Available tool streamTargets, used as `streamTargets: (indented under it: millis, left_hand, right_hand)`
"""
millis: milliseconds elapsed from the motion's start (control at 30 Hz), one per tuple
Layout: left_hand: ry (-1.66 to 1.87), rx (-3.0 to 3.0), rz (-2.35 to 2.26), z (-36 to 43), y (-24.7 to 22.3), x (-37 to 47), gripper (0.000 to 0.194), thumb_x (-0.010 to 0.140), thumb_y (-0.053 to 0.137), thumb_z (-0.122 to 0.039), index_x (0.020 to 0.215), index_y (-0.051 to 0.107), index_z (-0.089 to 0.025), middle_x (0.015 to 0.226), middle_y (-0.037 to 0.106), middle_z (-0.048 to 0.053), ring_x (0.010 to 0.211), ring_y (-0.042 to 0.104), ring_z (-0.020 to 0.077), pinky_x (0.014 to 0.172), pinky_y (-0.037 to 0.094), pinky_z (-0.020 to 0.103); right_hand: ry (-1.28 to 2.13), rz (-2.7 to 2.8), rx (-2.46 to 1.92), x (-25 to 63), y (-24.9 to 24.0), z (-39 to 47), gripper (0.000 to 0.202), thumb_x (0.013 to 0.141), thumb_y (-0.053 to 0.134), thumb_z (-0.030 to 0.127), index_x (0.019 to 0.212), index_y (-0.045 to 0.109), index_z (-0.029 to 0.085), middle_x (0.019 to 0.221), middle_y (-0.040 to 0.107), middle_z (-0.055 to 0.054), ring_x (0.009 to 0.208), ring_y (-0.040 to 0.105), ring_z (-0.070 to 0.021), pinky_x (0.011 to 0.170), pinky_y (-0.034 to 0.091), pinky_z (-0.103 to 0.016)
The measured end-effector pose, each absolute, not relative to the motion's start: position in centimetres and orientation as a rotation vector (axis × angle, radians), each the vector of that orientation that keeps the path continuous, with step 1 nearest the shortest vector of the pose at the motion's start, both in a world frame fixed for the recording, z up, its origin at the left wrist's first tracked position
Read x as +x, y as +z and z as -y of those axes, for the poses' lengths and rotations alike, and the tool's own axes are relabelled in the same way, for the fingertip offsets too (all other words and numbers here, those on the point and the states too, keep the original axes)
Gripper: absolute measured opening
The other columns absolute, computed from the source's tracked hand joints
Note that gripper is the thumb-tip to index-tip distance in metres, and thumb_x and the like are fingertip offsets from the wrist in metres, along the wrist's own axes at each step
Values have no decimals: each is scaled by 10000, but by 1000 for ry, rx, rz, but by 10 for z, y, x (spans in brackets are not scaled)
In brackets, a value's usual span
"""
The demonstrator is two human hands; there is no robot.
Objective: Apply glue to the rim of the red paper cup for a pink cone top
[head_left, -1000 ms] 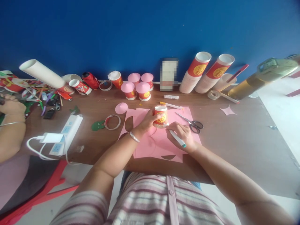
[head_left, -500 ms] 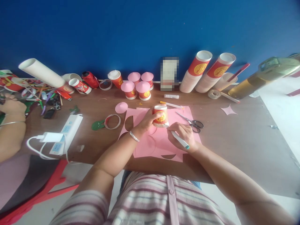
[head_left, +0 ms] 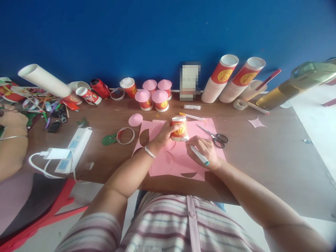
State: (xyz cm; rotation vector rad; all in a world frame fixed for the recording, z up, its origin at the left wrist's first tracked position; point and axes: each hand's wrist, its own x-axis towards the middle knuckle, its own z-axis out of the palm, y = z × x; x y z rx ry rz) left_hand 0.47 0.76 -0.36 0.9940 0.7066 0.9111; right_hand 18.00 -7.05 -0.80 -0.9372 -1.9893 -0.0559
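Note:
My left hand (head_left: 166,134) is closed round a red paper cup (head_left: 179,128) with a yellow printed emblem, its white band toward me. In my right hand (head_left: 204,150) is a white marker pen (head_left: 198,155) with a green end, its tip close to the cup's lower band; whether it touches I cannot tell. Under both hands lie pink paper sheets (head_left: 162,164) with cut-out gaps. A pair of scissors (head_left: 216,137) with black handles and an orange-ended white marker (head_left: 192,117) rest on the paper's far right part.
Behind the paper stand several cups with pink cone tops (head_left: 160,96), a glue stick (head_left: 192,107) and stacked cups (head_left: 214,85). A power strip (head_left: 75,150) with cables lies left. A bottle (head_left: 278,89) leans at right. Another person's hand (head_left: 13,117) is at far left.
The marker and my right hand have shifted slightly, the pen's green end moving a little left and up. My left hand still holds the cup. The view has moved slightly.

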Motion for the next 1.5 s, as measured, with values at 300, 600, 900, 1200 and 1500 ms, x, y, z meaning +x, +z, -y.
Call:
streamTargets:
  millis: [300,600,900,1200,1500]
  left_hand:
    - [897,1064,-728,-8,-1,3,313,791,718,-384,1014,670,-170,892,670,38,883,620,193,831,483,329]
    - [883,1127,-727,-8,1,3,274,818,688,-385,996,670,-178,918,669,38,894,612,192,849,483,330]
    - [882,1082,-697,-8,-2,3,294,834,693,-376,1048,682,-175,992,676,46,933,617,186,831,485,310]
    - [878,1064,-695,-8,-4,4,346,816,712,-391,1077,691,-165,969,685,53,904,622,192,782,475,300]
    - [934,1030,-679,-8,-8,7,340,800,742,-375,1076,690,-183,939,670,34,876,612,176,805,463,317]
  right_hand:
    - [-83,1976,-958,180,-5,70,182,887,568,51,949,560,222,726,616,28,585,562,-104,540,432,-223]
    - [-86,1988,-953,179,-3,70,188,889,568,39,941,543,219,725,616,29,590,557,-100,546,428,-219]
    - [-92,1988,-956,179,-5,71,196,872,577,36,930,544,221,716,607,37,580,551,-98,540,423,-218]
    - [-79,1976,-960,179,-2,72,204,849,581,26,913,549,217,706,607,39,561,546,-99,528,412,-225]
    - [-120,2047,-883,178,-2,76,200,864,588,40,956,551,214,722,623,30,571,553,-98,538,433,-221]
